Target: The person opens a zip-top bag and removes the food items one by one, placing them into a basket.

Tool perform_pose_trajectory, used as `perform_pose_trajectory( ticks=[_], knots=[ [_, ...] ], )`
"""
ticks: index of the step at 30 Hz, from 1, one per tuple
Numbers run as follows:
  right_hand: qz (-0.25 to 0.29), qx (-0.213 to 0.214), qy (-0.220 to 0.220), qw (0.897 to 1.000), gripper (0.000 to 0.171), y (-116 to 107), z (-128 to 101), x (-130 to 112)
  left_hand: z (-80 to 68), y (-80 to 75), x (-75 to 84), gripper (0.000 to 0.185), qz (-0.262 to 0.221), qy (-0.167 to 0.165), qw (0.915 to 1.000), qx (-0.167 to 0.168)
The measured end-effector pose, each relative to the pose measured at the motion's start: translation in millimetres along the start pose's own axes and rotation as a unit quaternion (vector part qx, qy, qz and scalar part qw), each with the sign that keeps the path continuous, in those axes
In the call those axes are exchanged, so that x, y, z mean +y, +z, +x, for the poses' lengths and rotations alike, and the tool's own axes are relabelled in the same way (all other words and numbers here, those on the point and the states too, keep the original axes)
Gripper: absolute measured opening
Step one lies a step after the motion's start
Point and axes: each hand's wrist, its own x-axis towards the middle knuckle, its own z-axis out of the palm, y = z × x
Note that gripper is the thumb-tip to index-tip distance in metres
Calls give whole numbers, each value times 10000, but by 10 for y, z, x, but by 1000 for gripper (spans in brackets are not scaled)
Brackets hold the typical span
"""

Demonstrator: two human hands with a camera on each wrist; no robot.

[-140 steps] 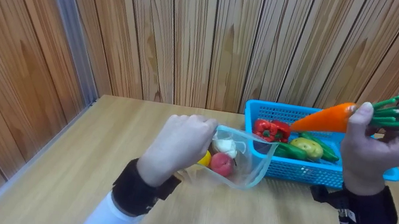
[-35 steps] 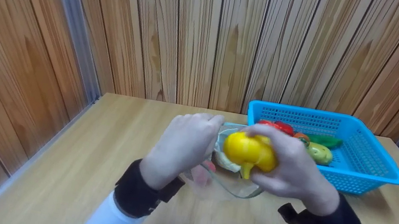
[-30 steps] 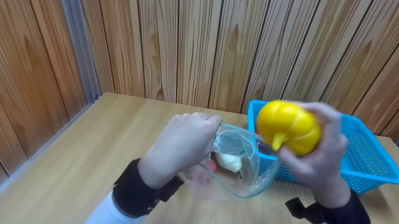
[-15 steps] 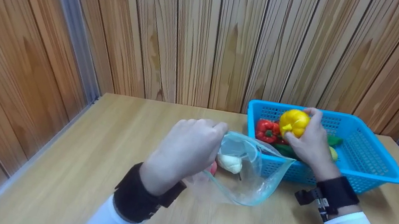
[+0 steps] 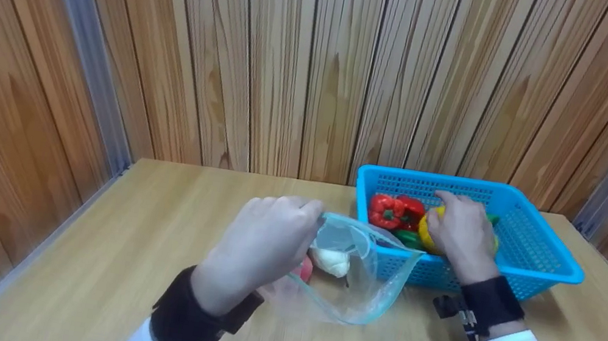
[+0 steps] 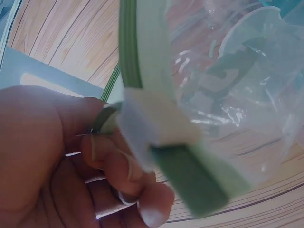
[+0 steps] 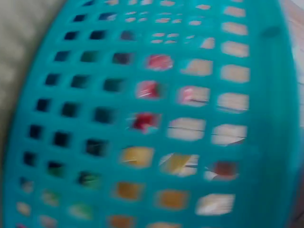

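Observation:
My left hand (image 5: 268, 238) grips the rim of a clear zip bag (image 5: 374, 303), whose mouth gapes toward the right. In the left wrist view, curled fingers (image 6: 118, 171) are at the bag's green zip strip, beside its white slider (image 6: 152, 123). Through the plastic show a white, garlic-like bulb (image 5: 332, 261) and part of a pink-red round fruit (image 5: 304, 269). Over the blue basket (image 5: 540, 273), my right hand (image 5: 463, 231) has thumb and forefinger spread apart above a yellow bell pepper (image 5: 427, 233), which it partly hides. The right wrist view shows mostly blurred basket mesh (image 7: 161, 104).
Red bell peppers (image 5: 387, 210) lie at the basket's left end, with a green vegetable (image 5: 409, 238) in front of them. The basket stands at the back right of the wooden table (image 5: 181, 205), against the plank wall (image 5: 278, 67). The bag's right corner meets the basket's front.
My right hand has carried the yellow bell pepper out of the bag, over to the basket and down among the vegetables, its fingers now spread. Earlier it held a carrot. The left hand keeps the bag.

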Motion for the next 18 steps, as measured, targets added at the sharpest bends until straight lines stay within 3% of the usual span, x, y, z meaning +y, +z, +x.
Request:
perform_pose_trajectory(
  ticks=[2,3,4,6,7,8,9,10,11,12,13,16,18],
  knots=[
    [544,1137,-521,9907,25,-74,-52,-165,-23,17,1,11,49,-27,9999,106],
    [982,1695,-894,9765,20,-132,-81,-264,-26,24,4,12,51,-33,9999,142],
    [1439,2185,-1387,9552,17,-201,-117,-364,-26,28,9,12,47,-36,9998,169],
    [2346,2840,-2644,8913,18,-346,-215,-568,-21,38,26,12,90,-21,9997,225],
    [2699,2906,-3322,8558,19,-414,-273,-661,-17,43,37,12,99,2,9997,237],
    [3000,2756,-3964,8228,19,-476,-341,-745,-14,48,51,11,105,35,9996,243],
    [3175,2439,-4507,7979,18,-525,-411,-823,-10,52,65,10,101,77,9996,236],
    [3266,2014,-4905,7825,18,-563,-483,-888,-5,53,82,10,93,126,9996,224],
    [3282,1540,-5154,7765,20,-586,-549,-946,1,55,98,9,97,180,9995,220],
    [3215,1040,-5272,7797,22,-592,-607,-989,9,57,112,8,104,236,9994,212],
    [3013,544,-5244,7945,24,-588,-654,-1026,19,55,125,8,98,290,9993,206],
    [1905,-711,-4769,8551,23,-491,-709,-1108,59,26,161,12,82,492,9984,257],
    [994,-1370,-4407,8816,16,-383,-682,-1130,88,-9,191,14,34,689,9971,322]
  ],
)
